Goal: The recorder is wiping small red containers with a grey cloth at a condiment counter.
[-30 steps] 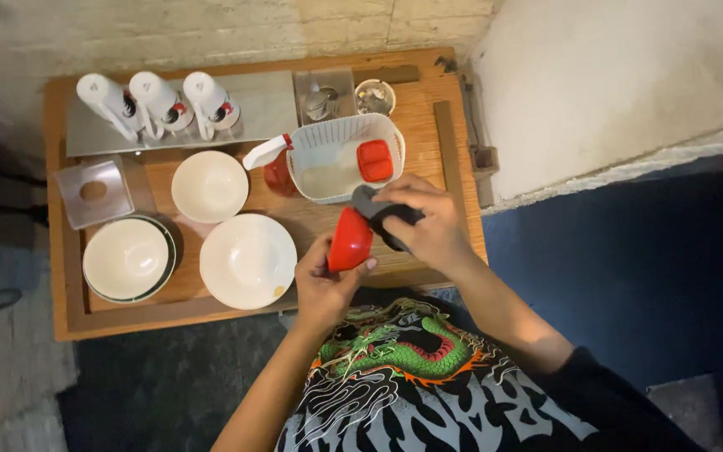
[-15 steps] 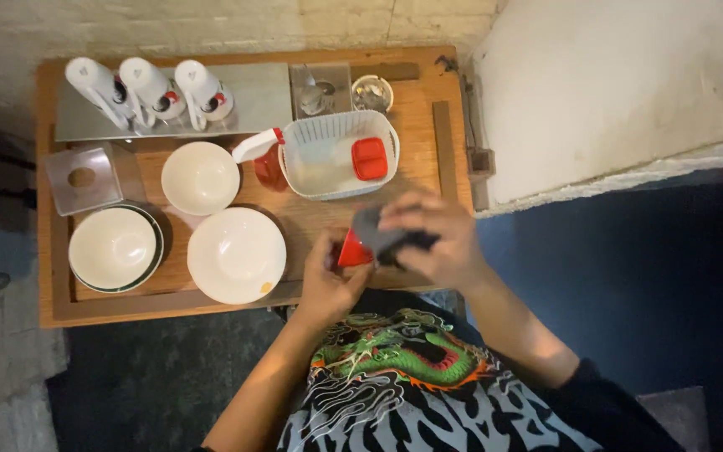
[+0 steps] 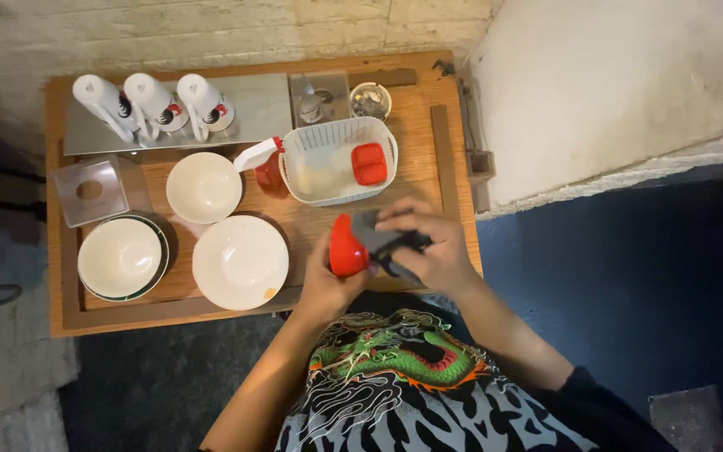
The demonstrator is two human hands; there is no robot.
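One wooden table stands against a pale brick wall, and a person sits at its near edge. On the table I count one metal tray at the back, with three white cups lying on it side by side. Beside the tray there is one small metal holder and one small round glass. There are three white dishes: one plate near the front, one bowl behind it, and one more bowl to the side, which rests on a dark-rimmed dish. One clear plastic box is near the table's far side edge. One white basket stands in the middle, with one red block inside it. One red spray bottle with a white nozzle is touching the basket.

The left hand is curled around one red cup, which it holds at the table's near edge, tilted to the side. The right hand has its fingers bent and pressed together on one grey cloth, and the cloth is against the cup. A dark part shows under the right hand; I cannot tell what it is. The basket is just behind the two hands, and the plate is just beside the left hand.
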